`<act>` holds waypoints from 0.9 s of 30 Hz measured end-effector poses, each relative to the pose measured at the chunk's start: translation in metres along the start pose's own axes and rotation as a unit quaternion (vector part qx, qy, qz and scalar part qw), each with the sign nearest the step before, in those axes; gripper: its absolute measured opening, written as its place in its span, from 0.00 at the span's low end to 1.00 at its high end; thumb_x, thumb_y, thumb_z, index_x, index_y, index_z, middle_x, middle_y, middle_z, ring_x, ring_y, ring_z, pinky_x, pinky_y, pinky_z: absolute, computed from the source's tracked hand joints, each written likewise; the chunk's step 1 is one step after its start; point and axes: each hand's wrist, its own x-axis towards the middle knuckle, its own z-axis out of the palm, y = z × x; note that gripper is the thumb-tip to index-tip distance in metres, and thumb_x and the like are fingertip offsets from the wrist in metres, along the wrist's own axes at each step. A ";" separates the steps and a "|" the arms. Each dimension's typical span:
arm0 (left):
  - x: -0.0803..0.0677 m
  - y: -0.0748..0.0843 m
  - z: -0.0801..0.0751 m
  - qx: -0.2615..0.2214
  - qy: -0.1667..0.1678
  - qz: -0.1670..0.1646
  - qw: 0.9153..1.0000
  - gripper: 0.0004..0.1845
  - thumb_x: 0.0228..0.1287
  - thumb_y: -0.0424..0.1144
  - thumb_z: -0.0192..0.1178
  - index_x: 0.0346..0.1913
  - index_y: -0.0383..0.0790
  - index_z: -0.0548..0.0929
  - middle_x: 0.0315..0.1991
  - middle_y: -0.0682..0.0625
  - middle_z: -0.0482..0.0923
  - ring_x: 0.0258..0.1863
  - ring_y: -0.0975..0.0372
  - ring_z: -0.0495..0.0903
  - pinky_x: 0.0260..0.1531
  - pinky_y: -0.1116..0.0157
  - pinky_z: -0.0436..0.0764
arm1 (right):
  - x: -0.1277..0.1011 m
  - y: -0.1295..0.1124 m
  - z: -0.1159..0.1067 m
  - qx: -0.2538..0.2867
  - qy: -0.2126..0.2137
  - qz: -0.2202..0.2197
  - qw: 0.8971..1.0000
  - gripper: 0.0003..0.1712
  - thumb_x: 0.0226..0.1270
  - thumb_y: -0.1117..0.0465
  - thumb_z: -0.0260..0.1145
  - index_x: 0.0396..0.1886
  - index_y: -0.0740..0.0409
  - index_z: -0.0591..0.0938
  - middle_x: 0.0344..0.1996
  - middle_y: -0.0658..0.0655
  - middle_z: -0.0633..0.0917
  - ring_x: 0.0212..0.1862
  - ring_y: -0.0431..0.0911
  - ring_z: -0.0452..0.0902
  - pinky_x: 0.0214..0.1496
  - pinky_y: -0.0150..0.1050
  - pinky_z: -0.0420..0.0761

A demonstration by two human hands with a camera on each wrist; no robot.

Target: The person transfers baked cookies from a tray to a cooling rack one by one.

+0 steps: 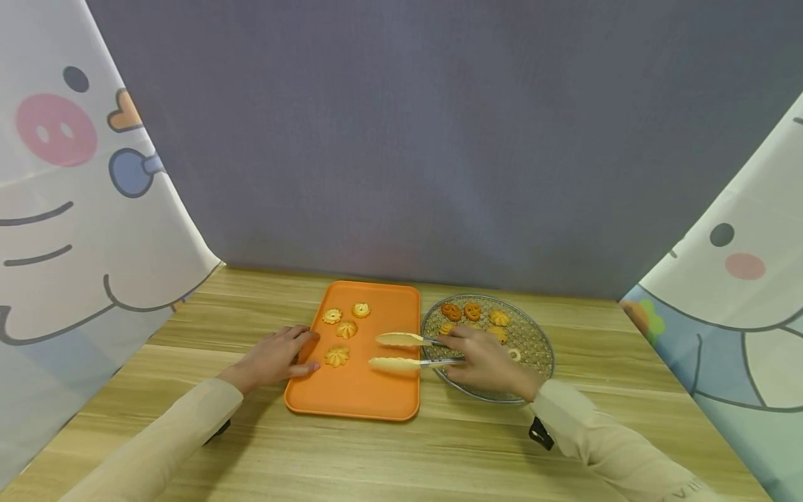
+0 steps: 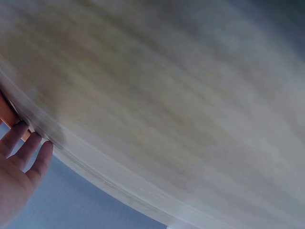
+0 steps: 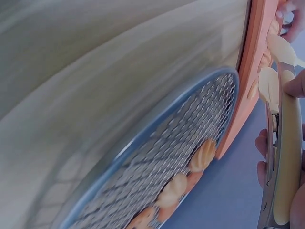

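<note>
The left hand [image 1: 276,357] rests flat, steadying the orange tray's [image 1: 357,404] left edge, while the right hand [image 1: 486,362] grips open tongs [image 1: 404,352], which should close gently on a cookie [image 1: 337,356].

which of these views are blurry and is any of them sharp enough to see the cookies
Head view: evenly lit and sharp; four cookies on the orange tray read clearly, though edges bow from the wide lens. Left wrist view: the wooden table is smeared with blur, only the left hand recognisable. Right wrist view: table blurred, but the mesh rack and tongs stay fairly crisp.

Orange tray [image 1: 370,397], silver mesh rack [image 1: 533,345], cream-tipped tongs [image 1: 408,352].
</note>
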 end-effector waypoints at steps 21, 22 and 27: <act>0.001 0.000 -0.001 0.007 -0.003 0.002 1.000 0.34 0.58 0.61 0.54 0.59 0.39 0.72 0.57 0.37 0.70 0.55 0.42 0.71 0.49 0.41 0.70 | 0.035 -0.020 0.017 0.004 -0.041 -0.012 0.999 0.25 0.49 0.54 0.66 0.50 0.57 0.81 0.31 0.51 0.80 0.25 0.35 0.61 0.22 0.25 0.63; 0.001 0.001 -0.001 0.007 -0.003 0.002 1.000 0.34 0.58 0.61 0.54 0.59 0.39 0.72 0.57 0.37 0.70 0.55 0.42 0.71 0.49 0.41 0.70 | 0.037 -0.021 0.018 0.005 -0.044 -0.011 0.999 0.25 0.50 0.54 0.66 0.50 0.57 0.81 0.32 0.51 0.80 0.25 0.35 0.62 0.22 0.25 0.63; 0.001 0.000 -0.001 0.008 0.005 0.005 1.000 0.33 0.58 0.60 0.55 0.58 0.37 0.73 0.57 0.37 0.70 0.55 0.42 0.71 0.49 0.41 0.71 | 0.043 -0.023 0.021 0.004 -0.057 -0.001 0.998 0.27 0.50 0.52 0.67 0.51 0.57 0.80 0.34 0.51 0.80 0.26 0.35 0.63 0.22 0.25 0.64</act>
